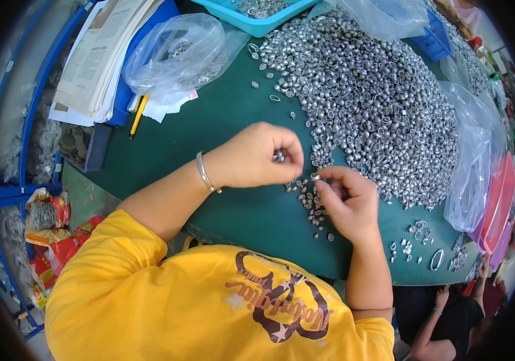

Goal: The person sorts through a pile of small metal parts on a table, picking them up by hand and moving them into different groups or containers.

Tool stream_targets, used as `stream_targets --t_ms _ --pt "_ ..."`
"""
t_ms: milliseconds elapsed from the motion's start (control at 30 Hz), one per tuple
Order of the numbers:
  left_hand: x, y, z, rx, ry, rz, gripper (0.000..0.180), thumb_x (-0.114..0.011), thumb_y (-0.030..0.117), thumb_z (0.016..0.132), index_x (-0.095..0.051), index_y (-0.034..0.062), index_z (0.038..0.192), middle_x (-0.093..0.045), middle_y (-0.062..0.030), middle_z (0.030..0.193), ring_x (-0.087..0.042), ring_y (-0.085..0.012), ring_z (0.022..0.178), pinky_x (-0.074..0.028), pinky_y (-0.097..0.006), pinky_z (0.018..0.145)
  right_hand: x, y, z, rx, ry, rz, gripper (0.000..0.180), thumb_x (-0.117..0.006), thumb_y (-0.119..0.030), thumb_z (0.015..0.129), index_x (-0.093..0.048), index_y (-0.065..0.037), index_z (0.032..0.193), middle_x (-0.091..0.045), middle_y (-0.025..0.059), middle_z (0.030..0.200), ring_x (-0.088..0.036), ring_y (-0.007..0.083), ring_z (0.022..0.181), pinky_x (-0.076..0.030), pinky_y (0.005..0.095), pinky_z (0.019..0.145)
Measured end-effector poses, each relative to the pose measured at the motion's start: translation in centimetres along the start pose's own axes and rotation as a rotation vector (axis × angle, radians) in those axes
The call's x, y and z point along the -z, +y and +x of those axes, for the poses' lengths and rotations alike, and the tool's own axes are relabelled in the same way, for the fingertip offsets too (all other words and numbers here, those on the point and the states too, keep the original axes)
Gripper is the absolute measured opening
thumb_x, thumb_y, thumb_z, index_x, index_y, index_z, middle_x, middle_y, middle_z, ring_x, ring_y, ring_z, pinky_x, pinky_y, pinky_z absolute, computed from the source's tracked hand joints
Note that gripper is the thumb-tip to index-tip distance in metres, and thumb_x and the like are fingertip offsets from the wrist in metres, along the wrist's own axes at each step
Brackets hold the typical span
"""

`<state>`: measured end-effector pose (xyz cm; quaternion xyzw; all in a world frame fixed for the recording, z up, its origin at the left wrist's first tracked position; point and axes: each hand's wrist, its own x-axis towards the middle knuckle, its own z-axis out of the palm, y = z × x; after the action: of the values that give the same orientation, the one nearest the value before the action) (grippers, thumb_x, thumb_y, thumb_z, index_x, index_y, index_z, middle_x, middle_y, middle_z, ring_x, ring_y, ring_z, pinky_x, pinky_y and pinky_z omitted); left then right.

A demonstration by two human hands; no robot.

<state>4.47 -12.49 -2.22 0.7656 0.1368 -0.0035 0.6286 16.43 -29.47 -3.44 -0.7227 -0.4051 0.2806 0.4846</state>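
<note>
1. Your left hand (257,157) is curled shut, fingertips pinching a small metal ring (279,156), just off the near-left edge of the big pile of metal rings (372,96).
2. Your right hand (344,201) pinches a second small ring (316,177) between thumb and forefinger, just beside the left hand; the two hands are close but not touching.
3. Both hands hover over the green table (209,120), at the pile's near edge.
4. A loose scatter of rings (308,204) lies under your right hand, trailing off the pile.
5. A silver bangle (204,172) sits on your left wrist.
6. Far-left of the pile: a clear plastic bag (179,54), a stack of papers (101,54) and a yellow pencil (138,115).
7. Right of the pile: another clear bag (471,168).
</note>
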Motion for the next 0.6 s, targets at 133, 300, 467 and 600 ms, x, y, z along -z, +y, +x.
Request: stream_targets --t_ms 133,300,467,600 --pt "-0.9 -0.8 -0.3 -0.111 -0.041 0.424 0.014 -0.070 0.010 0.066 -0.061 0.0027 0.072 -0.055 -0.0074 0.068 -0.055 -0.0178 0.060 -0.045 -0.028 0.056 0.5 -0.4 0.3 -0.042 0.036 -0.084 0.011 -0.065 -0.002 0.069 -0.061 -0.001 0.080 -0.041 -0.0002 0.049 -0.035 0.0054 0.043 -0.031 0.0206 0.041" --pt "-1.4 -1.6 -0.1 -0.224 0.049 0.430 0.008 -0.065 0.008 0.071 -0.060 0.0023 0.075 -0.056 -0.0085 0.070 -0.055 -0.0191 0.061 -0.045 -0.029 0.057 -0.3 0.1 -0.1 0.242 0.061 -0.482 0.011 -0.064 -0.006 0.068 -0.057 -0.003 0.077 -0.055 0.0085 0.063 -0.055 0.0230 0.050 -0.045 0.0319 0.046" --pt "-1.1 0.1 0.3 0.275 0.012 -0.400 0.010 -0.058 0.009 0.081 -0.058 0.0003 0.086 -0.057 -0.0050 0.071 -0.051 -0.0086 0.056 -0.040 -0.020 0.047 -0.7 -0.4 -0.1 0.282 0.055 -0.544 0.011 -0.063 -0.007 0.069 -0.055 -0.004 0.075 -0.056 0.0095 0.066 -0.057 0.0268 0.054 -0.046 0.0342 0.047" --pt "-1.5 -0.2 0.3 0.278 0.023 -0.656 0.012 -0.056 0.009 0.084 -0.056 -0.0015 0.089 -0.057 -0.0044 0.072 -0.049 -0.0045 0.055 -0.038 -0.015 0.044 -0.6 -0.6 -0.2 0.225 0.042 -0.479 0.010 -0.063 -0.008 0.070 -0.054 -0.004 0.073 -0.057 0.0096 0.066 -0.057 0.0271 0.054 -0.046 0.0346 0.047"
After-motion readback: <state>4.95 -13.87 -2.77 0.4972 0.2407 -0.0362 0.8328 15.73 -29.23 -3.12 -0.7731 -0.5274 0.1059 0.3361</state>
